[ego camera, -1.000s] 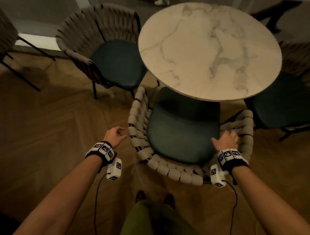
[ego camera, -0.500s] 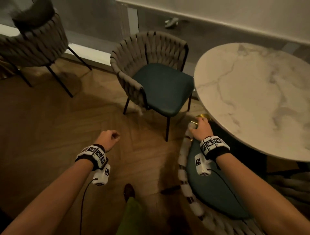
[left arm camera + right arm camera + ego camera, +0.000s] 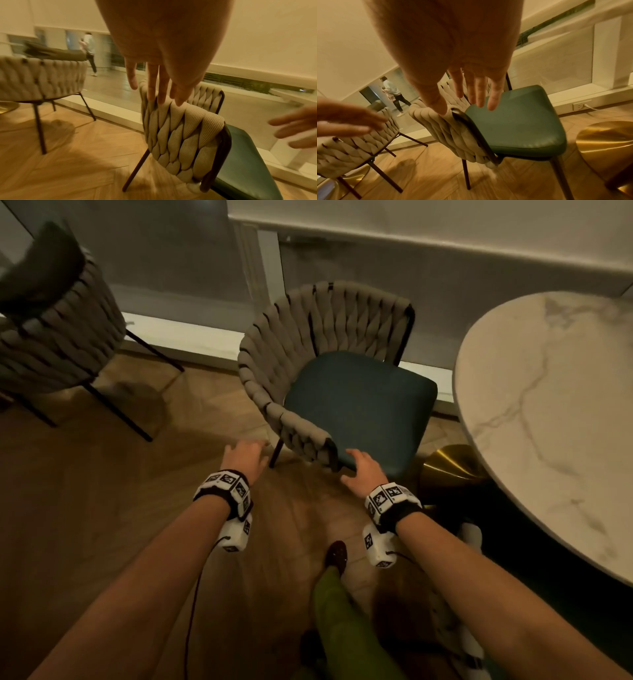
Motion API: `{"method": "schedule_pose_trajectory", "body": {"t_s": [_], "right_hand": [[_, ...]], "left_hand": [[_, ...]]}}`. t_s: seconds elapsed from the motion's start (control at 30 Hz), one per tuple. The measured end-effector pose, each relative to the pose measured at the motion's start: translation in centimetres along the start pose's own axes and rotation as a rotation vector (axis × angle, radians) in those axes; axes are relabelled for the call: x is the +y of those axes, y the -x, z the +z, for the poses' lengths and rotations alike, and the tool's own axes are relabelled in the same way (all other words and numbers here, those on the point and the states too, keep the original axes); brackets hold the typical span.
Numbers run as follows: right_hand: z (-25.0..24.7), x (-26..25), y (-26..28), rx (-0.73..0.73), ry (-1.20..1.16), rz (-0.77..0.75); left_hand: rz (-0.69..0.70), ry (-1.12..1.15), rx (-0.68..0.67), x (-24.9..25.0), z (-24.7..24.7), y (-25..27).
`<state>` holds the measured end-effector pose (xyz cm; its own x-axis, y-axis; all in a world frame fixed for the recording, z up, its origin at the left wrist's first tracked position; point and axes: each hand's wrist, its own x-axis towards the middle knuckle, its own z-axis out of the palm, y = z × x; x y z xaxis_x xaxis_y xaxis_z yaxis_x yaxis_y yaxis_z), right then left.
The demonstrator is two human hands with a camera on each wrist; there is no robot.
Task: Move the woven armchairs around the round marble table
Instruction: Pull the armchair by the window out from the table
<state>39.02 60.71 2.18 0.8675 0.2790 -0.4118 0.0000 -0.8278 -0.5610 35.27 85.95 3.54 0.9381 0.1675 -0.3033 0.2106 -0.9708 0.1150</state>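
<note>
A woven grey armchair [image 3: 329, 330] with a dark teal seat [image 3: 356, 402] stands by the window, left of the round marble table [image 3: 548, 412]. My left hand [image 3: 245, 455] hovers just left of the chair's near armrest end [image 3: 308, 440], fingers straight, holding nothing. My right hand [image 3: 363, 470] is spread just before the seat's front corner, also empty. In the left wrist view my left hand [image 3: 154, 86] reaches over the woven armrest [image 3: 180, 135]. In the right wrist view my right hand [image 3: 476, 92] is above the seat [image 3: 513, 121], its thumb at the armrest end.
A second woven chair [image 3: 51, 330] stands at the far left. The table's brass base [image 3: 448, 467] sits right of my right hand. A third chair's woven rim [image 3: 469, 642] is low at the right behind my arm. Herringbone wood floor [image 3: 102, 508] lies open at left.
My right hand has let go of the chair tucked under the table. I have turned left, and both hands have come forward to the window-side armchair, fingers now spread.
</note>
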Motion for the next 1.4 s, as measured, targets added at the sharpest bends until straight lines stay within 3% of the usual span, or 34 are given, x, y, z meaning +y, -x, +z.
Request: {"method": "schedule_pose_trajectory", "body": {"t_s": [0.27, 0.57, 0.9, 1.4], "right_hand": [[1.0, -3.4, -9.9, -0.087, 0.017, -0.025], [3.2, -6.4, -16.1, -0.185, 0.287, -0.101], [1.7, -4.7, -17.3, -0.301, 0.231, -0.188], [-4.5, 0.8, -16.5, -0.252, 0.196, -0.190]], "left_hand": [[0.222, -0.224, -0.019, 1.7, -0.6, -12.2], [0.248, -0.514, -0.275, -0.4, -1.5, -20.1], [0.302, -0.524, -0.258, -0.9, -0.1, -22.1], [0.279, -0.255, -0.205, 6.6, 1.0, -20.8]]}}
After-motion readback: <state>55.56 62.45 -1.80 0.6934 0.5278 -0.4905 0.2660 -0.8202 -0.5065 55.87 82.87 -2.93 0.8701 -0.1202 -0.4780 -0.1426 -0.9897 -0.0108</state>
